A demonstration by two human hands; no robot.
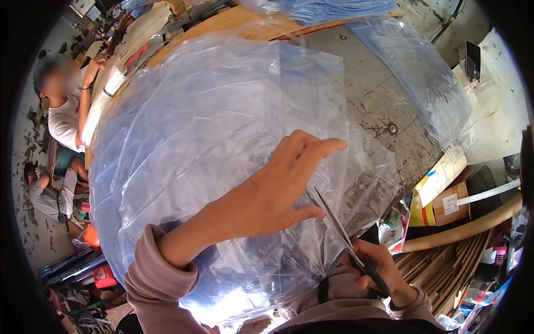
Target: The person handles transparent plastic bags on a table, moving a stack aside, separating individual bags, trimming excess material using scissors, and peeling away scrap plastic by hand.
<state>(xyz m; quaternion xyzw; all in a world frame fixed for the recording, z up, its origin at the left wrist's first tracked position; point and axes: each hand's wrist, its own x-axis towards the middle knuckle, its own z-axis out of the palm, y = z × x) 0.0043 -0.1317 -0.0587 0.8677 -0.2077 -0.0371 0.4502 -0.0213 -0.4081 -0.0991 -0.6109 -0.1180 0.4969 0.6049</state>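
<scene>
A large spread of clear plastic sheets (211,117) covers most of the worktable in front of me. Over its near right part reaches my left hand (272,186), with thumb and fingers apart and nothing between them. Whether its underside touches the plastic, I cannot tell. My right hand (378,261), low at the right close to my body, grips black-handled scissors (337,224). Their blades point up and left toward my left thumb, slightly parted. Gathered plastic folds lie just left of the blades.
A scratched tabletop (378,106) shows at the right, with more plastic sheets (420,83) beyond and a bluish stack (339,8) at the back. Cardboard boxes (445,203) and wooden strips (453,261) sit at the right. Two people (67,111) are at the left.
</scene>
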